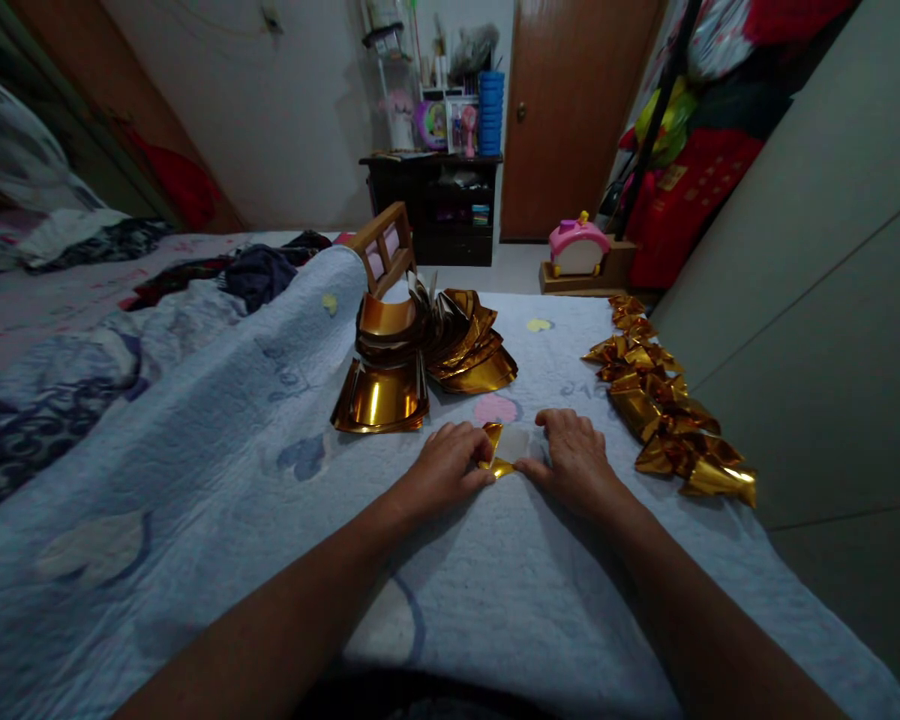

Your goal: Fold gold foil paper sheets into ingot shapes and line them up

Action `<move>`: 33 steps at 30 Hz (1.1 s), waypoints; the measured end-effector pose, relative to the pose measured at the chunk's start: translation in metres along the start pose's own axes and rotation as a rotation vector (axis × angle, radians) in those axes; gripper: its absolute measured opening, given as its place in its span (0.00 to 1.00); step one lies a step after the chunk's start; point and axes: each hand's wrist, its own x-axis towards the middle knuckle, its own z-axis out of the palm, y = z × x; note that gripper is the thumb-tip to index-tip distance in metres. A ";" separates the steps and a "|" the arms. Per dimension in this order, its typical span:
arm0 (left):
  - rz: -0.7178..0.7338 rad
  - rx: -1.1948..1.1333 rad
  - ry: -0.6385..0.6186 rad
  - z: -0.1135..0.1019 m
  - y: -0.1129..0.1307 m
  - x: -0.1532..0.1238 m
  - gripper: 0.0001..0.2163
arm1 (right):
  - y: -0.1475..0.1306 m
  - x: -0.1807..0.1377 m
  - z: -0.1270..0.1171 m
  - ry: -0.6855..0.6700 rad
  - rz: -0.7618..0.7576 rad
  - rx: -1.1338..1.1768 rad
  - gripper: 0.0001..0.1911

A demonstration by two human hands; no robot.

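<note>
A partly folded piece of gold foil paper [503, 467], its pale back showing, lies on the quilted blue bedspread between my hands. My left hand [450, 462] is closed on its left side, thumb and fingers bent round the shiny fold. On the other side, the thumb of my right hand [574, 458] presses the near right corner, while the index finger rests by the far edge. Just beyond my left hand are fanned stacks of flat gold foil sheets [384, 396]. Crumpled-looking folded gold foil pieces [649, 405] lie in a row to the right of my right hand.
The bedspread [487, 610] is bunched along the left, near piled clothes [259, 270]. A pale cabinet wall [817, 330] borders the bed's right side. Beyond the bed stand a pink toy [579, 247], a dark shelf unit [431, 215] and a brown door [574, 120].
</note>
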 end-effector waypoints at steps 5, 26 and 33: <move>-0.015 0.021 0.141 0.007 -0.006 -0.001 0.19 | 0.002 0.004 -0.001 -0.025 -0.013 0.093 0.17; 0.138 -0.153 0.103 0.007 -0.005 -0.003 0.22 | -0.015 0.015 0.002 -0.015 0.030 0.269 0.08; 0.087 -0.226 0.132 0.008 0.001 -0.005 0.22 | -0.018 0.014 0.000 -0.005 0.112 0.440 0.12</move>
